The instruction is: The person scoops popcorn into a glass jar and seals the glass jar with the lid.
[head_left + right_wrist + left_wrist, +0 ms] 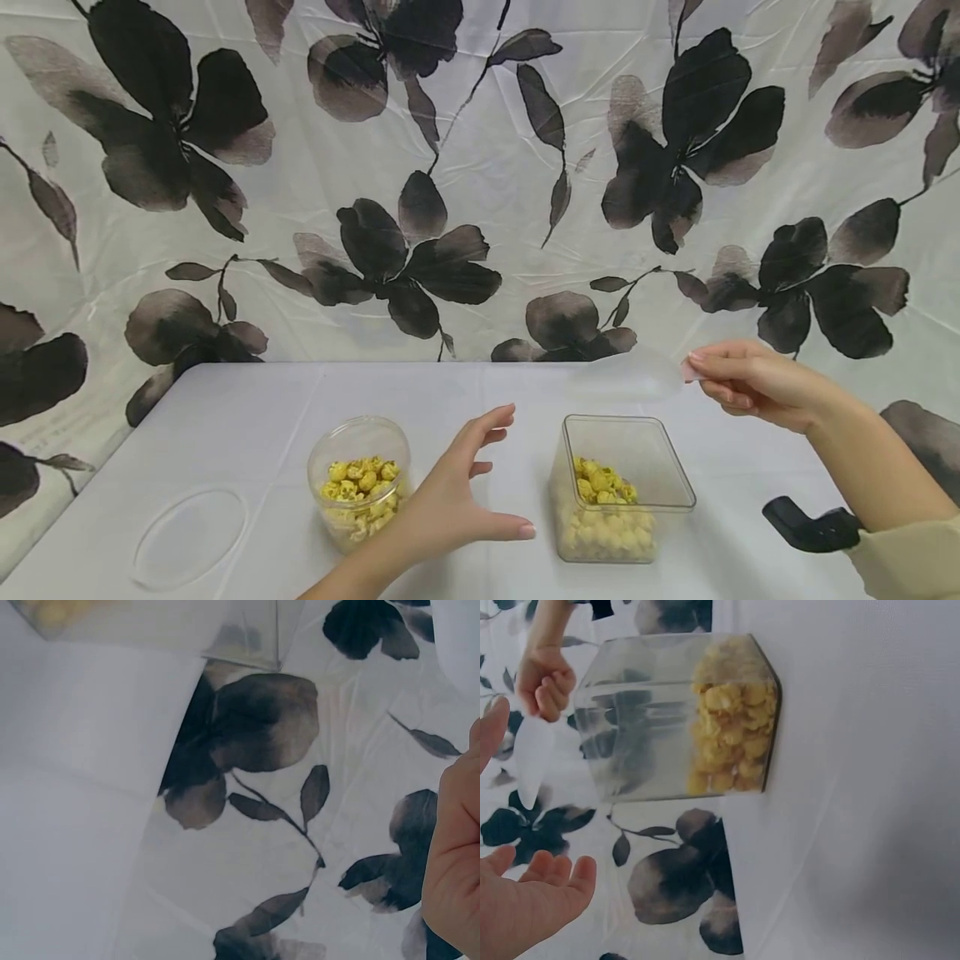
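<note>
In the head view my right hand (765, 385) pinches a thin, translucent white piece (626, 375) by its edge, where a small pinkish spot shows at the fingertips. This piece is held above the far side of a clear square container (606, 533) partly filled with yellow popcorn. My left hand (450, 500) holds nothing; its thumb and fingers are spread apart, pointing toward the square container. Behind the left wrist stands a clear round tub (360, 437) with more popcorn, partly covered by the forearm. The left wrist view shows the square container (630, 720) close up, upright and uncovered.
A round translucent lid (191, 537) lies flat at the left of the white-covered table (262, 417). Behind the table hangs a white cloth (540, 275) with dark flowers. A black wrist device (813, 525) sits at the right sleeve.
</note>
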The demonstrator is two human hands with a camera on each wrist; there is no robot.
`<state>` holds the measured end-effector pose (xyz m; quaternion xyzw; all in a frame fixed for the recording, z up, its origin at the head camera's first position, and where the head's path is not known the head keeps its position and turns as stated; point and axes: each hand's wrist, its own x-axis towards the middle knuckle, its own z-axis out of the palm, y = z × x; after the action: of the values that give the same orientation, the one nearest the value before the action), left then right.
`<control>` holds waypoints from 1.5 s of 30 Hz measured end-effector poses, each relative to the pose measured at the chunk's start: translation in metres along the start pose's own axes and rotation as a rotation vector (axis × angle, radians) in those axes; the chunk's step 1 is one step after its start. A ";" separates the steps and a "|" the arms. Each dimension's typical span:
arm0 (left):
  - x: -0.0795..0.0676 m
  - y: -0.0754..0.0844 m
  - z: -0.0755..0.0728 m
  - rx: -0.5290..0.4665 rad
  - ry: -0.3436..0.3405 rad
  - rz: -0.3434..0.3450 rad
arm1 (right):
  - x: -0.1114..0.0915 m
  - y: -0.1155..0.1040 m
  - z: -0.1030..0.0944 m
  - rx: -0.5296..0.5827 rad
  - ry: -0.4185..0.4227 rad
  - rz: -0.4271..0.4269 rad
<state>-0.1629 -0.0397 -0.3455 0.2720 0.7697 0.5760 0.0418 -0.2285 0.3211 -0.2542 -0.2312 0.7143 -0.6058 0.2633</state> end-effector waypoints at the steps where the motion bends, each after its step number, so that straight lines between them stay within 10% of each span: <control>1: 0.001 -0.001 0.002 -0.002 -0.001 0.002 | -0.001 0.001 -0.001 -0.008 -0.002 0.007; 8: 0.011 -0.009 0.018 -0.007 -0.015 0.004 | -0.010 -0.001 -0.003 -0.157 0.019 0.058; 21: 0.025 -0.027 0.047 -0.063 -0.048 -0.084 | 0.004 -0.025 0.048 -1.110 0.155 0.074; 45: 0.039 -0.033 0.073 -0.161 -0.011 -0.147 | 0.029 0.005 0.100 -1.521 0.263 0.046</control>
<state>-0.1809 0.0358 -0.3902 0.2138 0.7386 0.6298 0.1100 -0.1849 0.2290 -0.2750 -0.2596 0.9642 0.0346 -0.0425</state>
